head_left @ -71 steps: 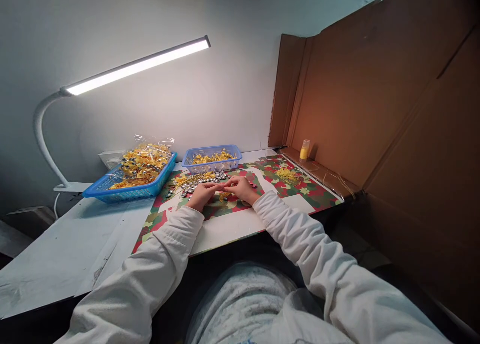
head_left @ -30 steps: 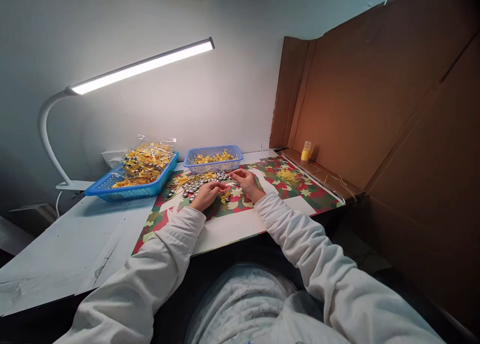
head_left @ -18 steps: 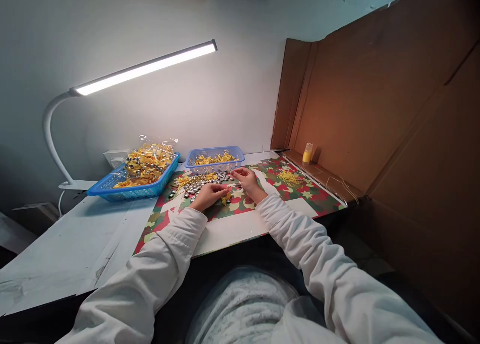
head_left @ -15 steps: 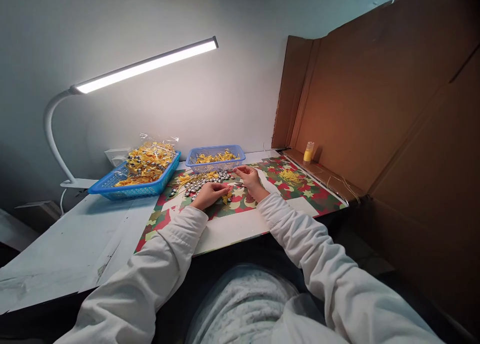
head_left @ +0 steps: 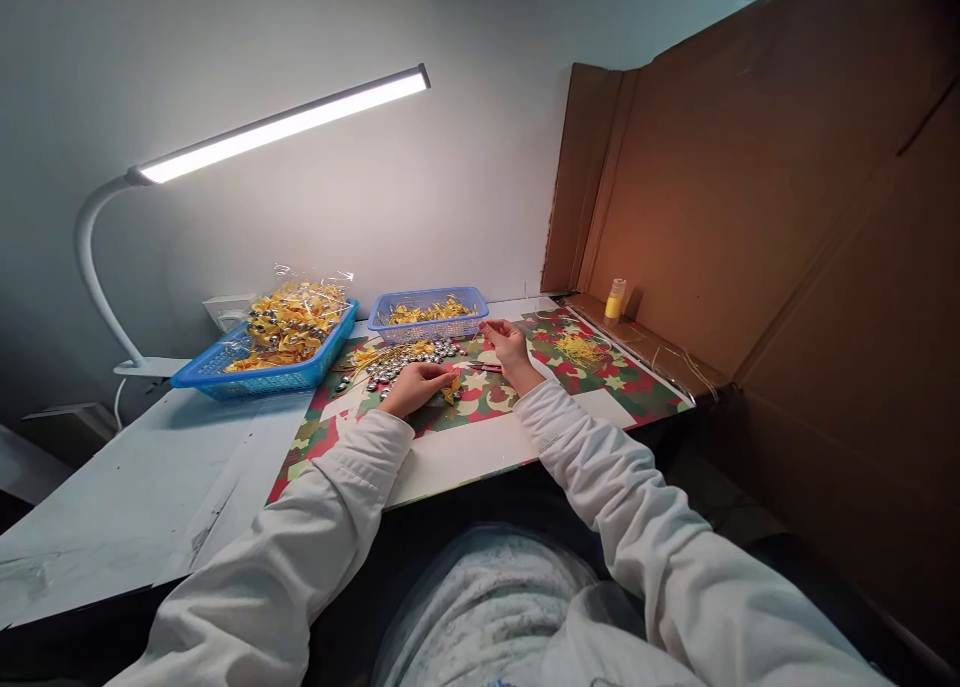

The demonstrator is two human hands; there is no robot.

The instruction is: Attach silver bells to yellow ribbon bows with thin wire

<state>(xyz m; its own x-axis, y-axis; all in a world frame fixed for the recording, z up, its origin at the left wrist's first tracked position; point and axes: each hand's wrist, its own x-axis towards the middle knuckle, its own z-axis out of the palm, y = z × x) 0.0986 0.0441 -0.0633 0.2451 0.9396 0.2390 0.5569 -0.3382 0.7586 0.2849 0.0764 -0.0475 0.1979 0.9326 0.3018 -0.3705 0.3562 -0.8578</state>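
My left hand [head_left: 416,387] is closed in a pinch over the patterned mat, with a small yellow ribbon bow [head_left: 452,391] hanging at its fingertips. Higher and to the right, my right hand [head_left: 508,349] pinches a thin yellow strand [head_left: 471,345] that runs down towards the left hand. Beneath the right hand lies a small metal tool with a reddish handle [head_left: 484,367], partly covered. Several silver bells [head_left: 390,362] are spread just behind the left hand, beside a bundle of gold ties [head_left: 367,357].
A blue basket [head_left: 262,382] heaped with bagged yellow bows stands left, and a smaller blue basket [head_left: 427,334] stands behind the bells. Yellow strands [head_left: 581,349] lie on the mat at right. A bottle [head_left: 615,301] stands by the cardboard wall [head_left: 690,197]; a lamp [head_left: 292,127] reaches overhead.
My right hand has moved slightly up and right, away from the left hand, and the strand between them shows more. The left hand stays nearly in place. The view has shifted slightly.
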